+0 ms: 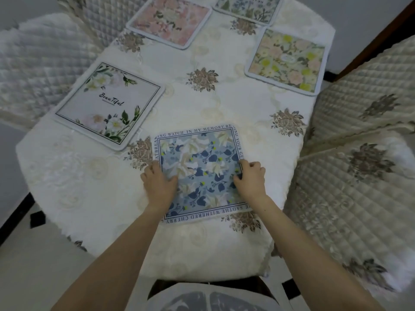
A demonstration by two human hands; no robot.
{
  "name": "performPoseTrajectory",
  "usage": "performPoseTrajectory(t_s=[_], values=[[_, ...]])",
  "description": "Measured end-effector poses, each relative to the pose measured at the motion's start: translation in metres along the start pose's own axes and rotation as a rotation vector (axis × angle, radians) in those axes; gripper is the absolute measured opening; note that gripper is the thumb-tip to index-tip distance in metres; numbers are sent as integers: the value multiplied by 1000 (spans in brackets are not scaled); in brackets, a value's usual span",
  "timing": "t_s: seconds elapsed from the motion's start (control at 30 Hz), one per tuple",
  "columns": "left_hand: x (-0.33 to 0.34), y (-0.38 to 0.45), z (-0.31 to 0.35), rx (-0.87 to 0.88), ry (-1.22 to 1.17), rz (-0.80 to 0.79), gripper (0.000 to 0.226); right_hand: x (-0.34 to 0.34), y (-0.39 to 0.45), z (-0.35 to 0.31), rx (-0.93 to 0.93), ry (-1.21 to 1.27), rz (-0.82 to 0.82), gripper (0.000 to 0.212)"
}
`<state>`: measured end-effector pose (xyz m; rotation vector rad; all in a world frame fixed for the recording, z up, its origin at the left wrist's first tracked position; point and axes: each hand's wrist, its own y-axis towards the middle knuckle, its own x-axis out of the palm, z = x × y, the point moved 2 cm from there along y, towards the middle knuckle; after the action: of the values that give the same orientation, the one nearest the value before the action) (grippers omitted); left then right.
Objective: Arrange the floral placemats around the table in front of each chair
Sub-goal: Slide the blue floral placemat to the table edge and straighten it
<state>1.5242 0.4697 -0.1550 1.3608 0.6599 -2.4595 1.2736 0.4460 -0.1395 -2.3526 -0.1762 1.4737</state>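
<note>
Both bare arms reach forward; left hand lies flat, right hand curled, palms down.

five placemats, three chairs

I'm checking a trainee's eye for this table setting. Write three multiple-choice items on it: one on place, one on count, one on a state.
1. Where does the mat that reads "Beautiful" lie?
A. left side of the table
B. right side
C. on a chair

2. How many placemats show on the table?
A. three
B. five
C. seven

3. What are the hands doing to the blue mat?
A. lifting it clear
B. folding it
C. resting on it as it lies flat

Key: 1 A, it lies left of the blue mat. 2 B, with the pink mat, the yellow mat and the far mat. 3 C, the left hand and the right hand lie on its side edges.
</note>
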Motion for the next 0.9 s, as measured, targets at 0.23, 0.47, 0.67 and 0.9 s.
performPoseTrajectory(t_s=[0.23,0.47,0.67,0.9], values=[[12,10,21,159,-31,-60,63,-10,-10,23,89,90,50,43],[26,30,58,311,-13,-145,63,-12,-24,49,196,166,121,43],[39,42,88,417,49,-228,72,-13,-30,66,283,198,178,43],[50,39,104,496,89,-283,74,-12,-38,80,358,215,231,42]])
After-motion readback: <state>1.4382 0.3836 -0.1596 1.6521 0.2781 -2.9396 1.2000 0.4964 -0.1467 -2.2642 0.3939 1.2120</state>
